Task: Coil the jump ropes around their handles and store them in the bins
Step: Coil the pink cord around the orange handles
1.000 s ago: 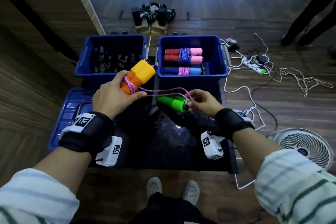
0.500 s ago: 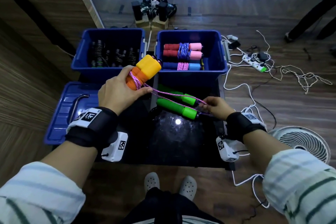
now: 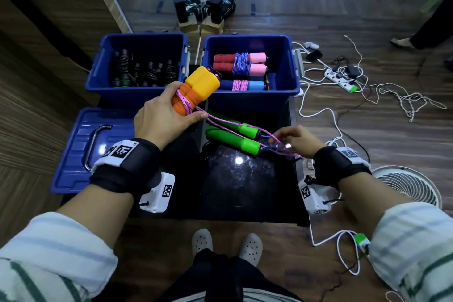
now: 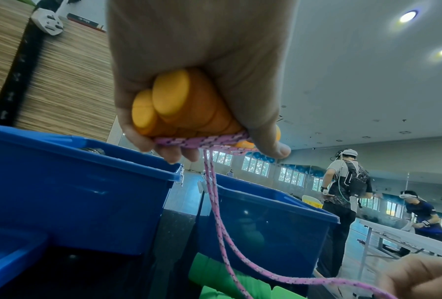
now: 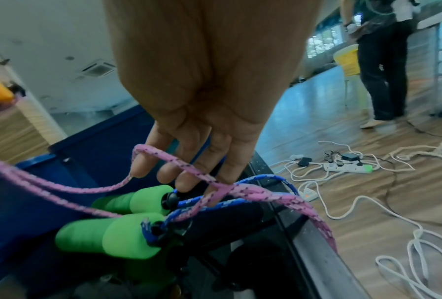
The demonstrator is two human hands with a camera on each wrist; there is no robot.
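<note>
Your left hand [image 3: 163,115] grips the pair of orange handles [image 3: 193,91], fingers and thumb curled round them, with a few turns of pink rope [image 3: 235,127] already lying across the orange foam. You hold them tilted above the near edge of the table [image 3: 245,193], just in front of the gap between the two blue bins [image 3: 247,100]. Compared with half a second ago, the handles sit at much the same spot and angle.

Your right hand [image 3: 297,141] has moved further right and nearer to you than it was a second ago, and the doubled pink rope is now drawn out longer between your two hands. It runs from your left thumb across the green handles [image 3: 232,138] lying on the table. The right wrist view shows your right fingers [image 5: 189,165] loosely bent, with a loop of the pink rope hooked over them; whether the thumb pinches it I cannot tell. A blue rope [image 5: 265,180] leads from the ends of the green handles under that hand.

The right bin holds coiled ropes with red, pink and blue handles; the left bin [image 3: 137,64] holds dark ones. A blue lid [image 3: 81,144] lies left of your left wrist.
</note>
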